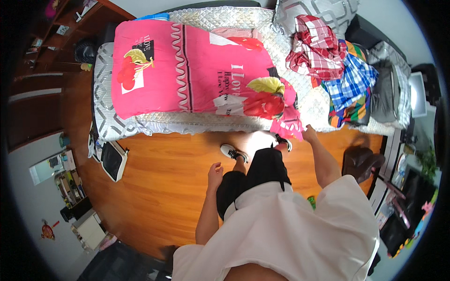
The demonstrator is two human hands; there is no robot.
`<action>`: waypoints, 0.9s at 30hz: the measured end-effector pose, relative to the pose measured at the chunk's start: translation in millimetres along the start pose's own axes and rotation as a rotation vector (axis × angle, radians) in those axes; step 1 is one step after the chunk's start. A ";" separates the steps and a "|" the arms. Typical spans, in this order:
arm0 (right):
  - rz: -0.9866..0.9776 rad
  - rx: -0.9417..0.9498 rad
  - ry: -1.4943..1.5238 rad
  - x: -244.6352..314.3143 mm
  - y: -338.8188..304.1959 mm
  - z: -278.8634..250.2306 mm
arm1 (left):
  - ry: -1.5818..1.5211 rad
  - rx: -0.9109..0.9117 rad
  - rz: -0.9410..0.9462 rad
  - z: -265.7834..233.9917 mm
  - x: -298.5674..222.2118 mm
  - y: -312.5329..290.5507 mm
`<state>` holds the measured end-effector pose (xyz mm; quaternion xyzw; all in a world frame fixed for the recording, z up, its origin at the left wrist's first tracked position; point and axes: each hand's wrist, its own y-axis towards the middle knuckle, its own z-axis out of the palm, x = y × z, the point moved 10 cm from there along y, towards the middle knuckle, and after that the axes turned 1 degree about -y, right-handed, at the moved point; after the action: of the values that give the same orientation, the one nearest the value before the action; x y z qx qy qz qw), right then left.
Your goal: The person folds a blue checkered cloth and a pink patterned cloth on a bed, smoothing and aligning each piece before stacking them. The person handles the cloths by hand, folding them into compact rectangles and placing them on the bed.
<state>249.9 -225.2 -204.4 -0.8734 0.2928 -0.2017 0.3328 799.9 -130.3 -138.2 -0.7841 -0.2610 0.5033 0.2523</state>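
Observation:
A pink quilt cover (206, 70) with cherry prints lies spread across the bed, its right end bunched into folds that hang over the near edge. At that hanging corner is my right hand (308, 134), its fingers closed on the fabric; the fingertips are small and partly hidden. My left hand (215, 176) hangs over the floor beside my left thigh, holding nothing, with its fingers loosely bent and apart. Under the cover shows a cream quilted bedspread (201, 122).
On the bed's right lie a red checked cloth (316, 49), a blue checked cloth (351, 82) and a grey patterned pillow (323, 14). A brown leather stool (360, 164) stands at my right. A white-framed black case (114, 160) rests on the wooden floor (159, 187) at left.

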 end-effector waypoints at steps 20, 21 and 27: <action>-0.803 0.018 0.439 113.9 125.8 -60.6 | -1.005 -0.109 -0.112 362.8 -135.4 159.1; -0.675 0.154 0.616 107.0 112.0 -86.5 | -1.011 -0.103 -0.066 352.2 -147.5 137.7; -0.656 0.311 0.821 152.0 20.3 -258.5 | -1.207 -0.141 0.028 254.2 -215.1 46.2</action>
<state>214.4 -455.4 -14.5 -0.7087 0.0777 -0.6602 0.2362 496.1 -273.1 -120.2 -0.3784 -0.3804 0.8439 0.0009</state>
